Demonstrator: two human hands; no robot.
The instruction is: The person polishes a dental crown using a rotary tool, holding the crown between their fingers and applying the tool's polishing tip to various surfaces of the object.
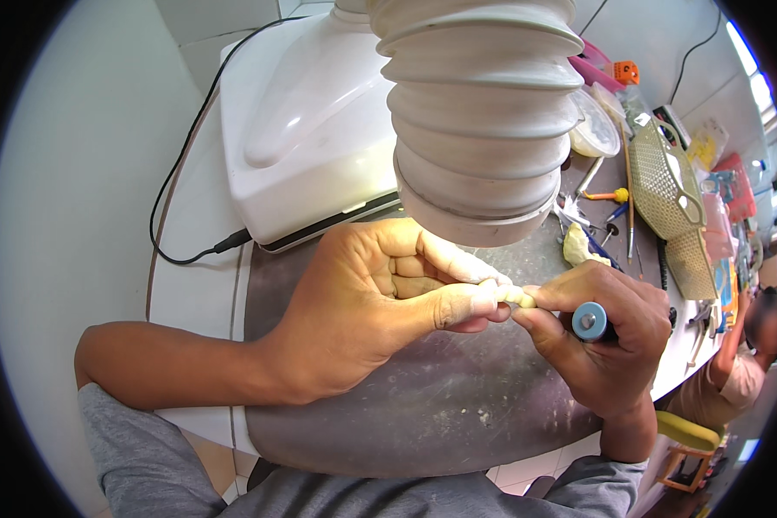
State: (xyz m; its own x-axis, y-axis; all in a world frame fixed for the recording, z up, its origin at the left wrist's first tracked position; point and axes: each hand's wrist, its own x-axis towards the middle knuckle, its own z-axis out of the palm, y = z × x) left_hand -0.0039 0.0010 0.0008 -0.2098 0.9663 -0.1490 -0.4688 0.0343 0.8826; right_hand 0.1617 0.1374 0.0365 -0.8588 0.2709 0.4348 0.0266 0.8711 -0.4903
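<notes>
Between the fingertips of both hands is a small pale-yellow, lumpy piece [517, 296] that looks like a row of teeth. My left hand [371, 302] pinches its left end between thumb and fingers. With thumb and forefinger, my right hand [613, 332] grips the right end. A dark tool with a light-blue round end [590, 320], perhaps a handpiece, also rests in my right hand, and its working tip is hidden. Both hands are above a grey, dusty work mat [388, 423], just below the mouth of a white ribbed hose [483, 129].
A white machine [311, 138] with a black cable [173, 256] stands at the back left. To the right lie a cream lump [578, 244], brushes and small tools, a beige perforated basket [663, 177] and a plastic tub [596, 125]. Another person [738, 375] sits at far right.
</notes>
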